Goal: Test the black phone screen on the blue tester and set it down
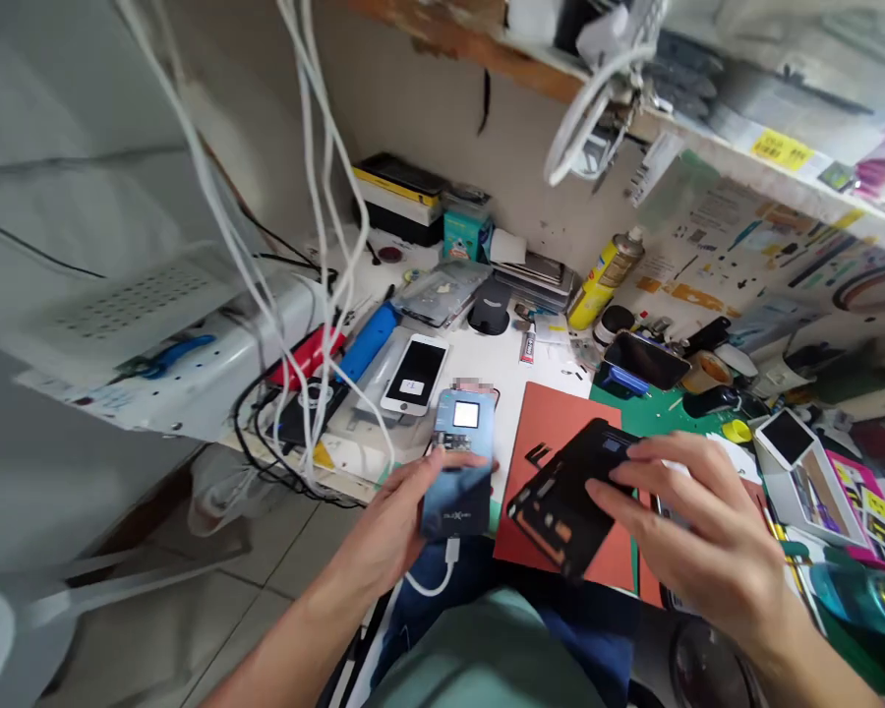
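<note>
My left hand [405, 501] is wrapped round a blue-grey device [457, 501] with a small lit square screen near its top. A white cable [439, 590] hangs from the device's lower end. In my right hand [685, 511] is a black phone-shaped part [571, 492], tilted, with coppery patches along its lower end. The fingers press on its upper right side. This part hangs over an orange-red mat [542, 413], on which small black strips [538, 453] lie. Beyond my left hand, a white phone [415, 374] with a dark screen lies face up.
White cables [324, 197] hang down at the left, near a blue tool [365, 339] and a red one [306, 356]. A yellow spray can [606, 278] leans at the back. A shelf edge [516, 54] runs overhead. At the right stands a white box [815, 492] with a phone.
</note>
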`<state>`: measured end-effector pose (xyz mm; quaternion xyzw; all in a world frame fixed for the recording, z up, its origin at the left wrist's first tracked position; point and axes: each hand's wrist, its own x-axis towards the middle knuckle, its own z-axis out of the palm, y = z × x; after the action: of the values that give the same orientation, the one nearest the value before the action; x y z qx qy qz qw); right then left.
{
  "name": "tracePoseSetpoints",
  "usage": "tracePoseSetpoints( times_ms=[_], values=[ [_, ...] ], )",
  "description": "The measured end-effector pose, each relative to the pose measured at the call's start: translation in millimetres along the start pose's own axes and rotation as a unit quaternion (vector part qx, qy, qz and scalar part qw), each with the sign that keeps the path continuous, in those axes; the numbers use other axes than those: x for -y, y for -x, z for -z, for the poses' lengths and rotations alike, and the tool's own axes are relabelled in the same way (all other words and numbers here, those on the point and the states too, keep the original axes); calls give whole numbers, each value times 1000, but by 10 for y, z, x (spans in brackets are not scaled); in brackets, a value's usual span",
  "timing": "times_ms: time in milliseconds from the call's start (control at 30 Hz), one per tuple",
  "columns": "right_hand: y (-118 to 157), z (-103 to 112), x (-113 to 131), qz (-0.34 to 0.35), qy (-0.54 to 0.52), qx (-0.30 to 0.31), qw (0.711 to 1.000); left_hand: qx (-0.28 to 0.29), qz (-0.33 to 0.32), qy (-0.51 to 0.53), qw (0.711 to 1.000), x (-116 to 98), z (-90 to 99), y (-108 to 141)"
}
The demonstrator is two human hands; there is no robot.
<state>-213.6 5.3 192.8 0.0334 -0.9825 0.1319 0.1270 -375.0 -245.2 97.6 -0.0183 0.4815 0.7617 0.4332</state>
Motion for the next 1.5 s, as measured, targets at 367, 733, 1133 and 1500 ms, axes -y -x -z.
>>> tracePoseSetpoints(
  times_ms=[367, 733, 1133, 1500],
  values=[
    [-157, -523, 201, 291, 114, -149, 938, 136, 53, 59, 987, -60, -51, 115],
    [-149, -896, 406, 55, -102, -303, 946, 12, 21, -13, 1000, -85, -133, 115],
    [-316, -1087, 805, -309, -623, -103, 711, 30, -97, -76, 992, 0, -206, 85],
    [-153, -1106, 838, -328, -582, -77, 740, -5, -125, -106, 986, -102, -157, -30]
  ],
)
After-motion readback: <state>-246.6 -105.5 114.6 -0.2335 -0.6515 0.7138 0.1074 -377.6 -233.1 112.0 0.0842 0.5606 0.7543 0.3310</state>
